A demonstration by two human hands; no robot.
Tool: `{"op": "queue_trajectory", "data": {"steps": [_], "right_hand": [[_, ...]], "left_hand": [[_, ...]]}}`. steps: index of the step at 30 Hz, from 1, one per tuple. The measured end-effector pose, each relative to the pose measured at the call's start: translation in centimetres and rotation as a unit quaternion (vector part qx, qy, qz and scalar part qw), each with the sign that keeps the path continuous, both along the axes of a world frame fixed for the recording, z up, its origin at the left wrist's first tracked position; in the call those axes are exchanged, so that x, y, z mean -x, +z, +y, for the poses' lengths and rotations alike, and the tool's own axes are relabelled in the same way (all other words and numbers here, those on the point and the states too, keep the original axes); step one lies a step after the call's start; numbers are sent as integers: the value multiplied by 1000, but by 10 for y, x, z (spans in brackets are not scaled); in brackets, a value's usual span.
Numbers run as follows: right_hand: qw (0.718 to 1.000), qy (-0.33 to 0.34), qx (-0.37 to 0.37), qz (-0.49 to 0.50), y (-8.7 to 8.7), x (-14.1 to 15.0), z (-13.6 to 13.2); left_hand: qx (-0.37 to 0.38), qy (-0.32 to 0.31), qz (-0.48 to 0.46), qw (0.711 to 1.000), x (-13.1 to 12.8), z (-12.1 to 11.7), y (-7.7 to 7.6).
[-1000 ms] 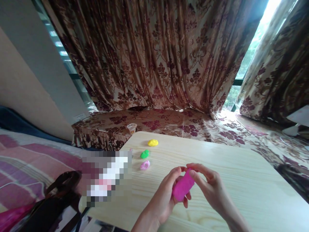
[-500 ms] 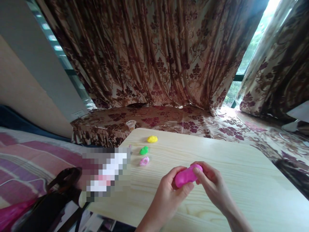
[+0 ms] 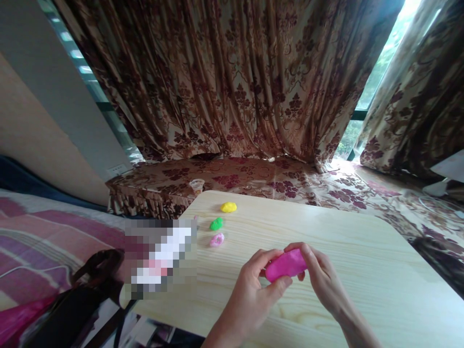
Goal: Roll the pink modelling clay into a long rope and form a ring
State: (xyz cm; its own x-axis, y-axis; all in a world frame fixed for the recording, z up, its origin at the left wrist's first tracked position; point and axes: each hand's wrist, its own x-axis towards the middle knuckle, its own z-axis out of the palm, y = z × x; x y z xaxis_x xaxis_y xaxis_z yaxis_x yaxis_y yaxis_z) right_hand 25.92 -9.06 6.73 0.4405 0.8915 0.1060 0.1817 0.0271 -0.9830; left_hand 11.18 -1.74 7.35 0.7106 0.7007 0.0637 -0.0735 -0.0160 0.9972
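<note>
A thick, elongated lump of bright pink modelling clay (image 3: 286, 265) is held between both hands above the table. My left hand (image 3: 255, 285) grips its left end, with the thumb along the lower edge and fingers behind. Around the right end, my right hand (image 3: 319, 270) is closed, its thumb at the upper right corner. Some fingertips are hidden behind the clay. To the left on the table lie a yellow lump (image 3: 228, 207), a green lump (image 3: 216, 224) and a pale pink lump (image 3: 217, 239), apart from the hands.
The light wooden table (image 3: 348, 251) fills the middle and right. A blurred-out patch (image 3: 163, 256) covers its left edge. A clear cup (image 3: 196, 185) stands beyond the far left corner. Behind hang patterned curtains (image 3: 235, 87); a bed (image 3: 36, 237) is at the left.
The pink clay has been turned in the hands and shows a broader, flatter face. The right thumb has shifted from its near face to its upper right corner.
</note>
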Motion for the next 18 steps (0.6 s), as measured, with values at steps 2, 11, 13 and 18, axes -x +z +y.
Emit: {"op": "queue_trajectory", "data": {"steps": [2, 11, 13, 18], "right_hand": [[1000, 27, -7, 14, 2, 0, -4], [999, 20, -17, 18, -5, 2, -1], [999, 26, -15, 16, -8, 0, -2], [1000, 12, -17, 1, -9, 3, -1]], "left_hand": [[13, -22, -5, 1000, 0, 3, 0], [88, -92, -16, 992, 0, 7, -7], [92, -103, -16, 990, -1, 6, -8], [61, -97, -1, 993, -1, 4, -6]]}}
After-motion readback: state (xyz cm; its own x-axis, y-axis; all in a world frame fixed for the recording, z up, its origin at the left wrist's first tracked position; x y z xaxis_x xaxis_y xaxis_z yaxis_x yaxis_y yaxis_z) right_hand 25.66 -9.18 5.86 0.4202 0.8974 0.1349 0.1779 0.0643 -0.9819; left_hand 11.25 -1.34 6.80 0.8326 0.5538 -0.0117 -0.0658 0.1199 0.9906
